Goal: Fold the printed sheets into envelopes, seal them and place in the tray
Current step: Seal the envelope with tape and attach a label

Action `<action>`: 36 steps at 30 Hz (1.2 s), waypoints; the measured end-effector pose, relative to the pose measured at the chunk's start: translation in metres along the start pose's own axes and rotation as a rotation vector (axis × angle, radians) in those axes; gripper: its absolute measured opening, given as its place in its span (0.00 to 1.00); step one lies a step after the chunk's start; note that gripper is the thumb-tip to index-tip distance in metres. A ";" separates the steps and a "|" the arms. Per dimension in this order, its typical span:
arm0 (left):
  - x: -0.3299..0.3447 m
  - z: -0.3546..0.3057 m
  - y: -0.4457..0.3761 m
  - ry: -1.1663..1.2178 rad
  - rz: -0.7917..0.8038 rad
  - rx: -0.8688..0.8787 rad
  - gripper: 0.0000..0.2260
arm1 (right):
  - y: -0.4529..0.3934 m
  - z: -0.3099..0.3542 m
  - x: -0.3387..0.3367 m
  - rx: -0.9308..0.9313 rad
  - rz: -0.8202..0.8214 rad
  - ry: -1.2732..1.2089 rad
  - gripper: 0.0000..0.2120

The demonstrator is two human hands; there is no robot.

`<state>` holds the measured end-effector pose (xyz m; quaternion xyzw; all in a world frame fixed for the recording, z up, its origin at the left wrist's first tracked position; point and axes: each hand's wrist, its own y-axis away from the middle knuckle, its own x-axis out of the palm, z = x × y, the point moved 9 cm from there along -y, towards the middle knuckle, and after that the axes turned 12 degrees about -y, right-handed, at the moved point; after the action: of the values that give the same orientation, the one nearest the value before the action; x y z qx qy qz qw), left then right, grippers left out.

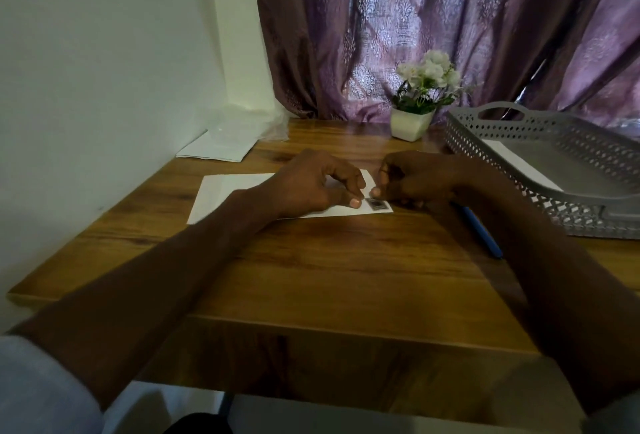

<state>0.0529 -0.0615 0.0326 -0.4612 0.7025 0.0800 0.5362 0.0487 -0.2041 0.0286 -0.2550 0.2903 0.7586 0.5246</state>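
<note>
A white envelope (228, 191) lies flat on the wooden desk (346, 267). A small dark stamp (376, 205) sits at its near right corner. My left hand (311, 187) rests on the envelope, thumb and forefinger tip touching down just left of the stamp. My right hand (412, 179) is beside it with fingers curled, its fingertips at the stamp's upper edge. The grey perforated tray (519, 170) stands at the right with a white envelope (519, 163) lying inside.
A blue pen (483, 232) lies on the desk under my right forearm. A white pot of flowers (414, 123) stands at the back. Loose white sheets (221, 149) lie by the wall at the back left. A purple curtain hangs behind.
</note>
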 end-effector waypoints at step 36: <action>0.000 -0.008 0.000 0.020 0.030 0.053 0.05 | -0.003 0.001 0.000 -0.004 -0.019 0.139 0.17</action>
<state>0.0479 -0.0664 0.0362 -0.4368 0.7167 0.0648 0.5398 0.0513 -0.2023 0.0289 -0.3107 0.3223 0.7346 0.5098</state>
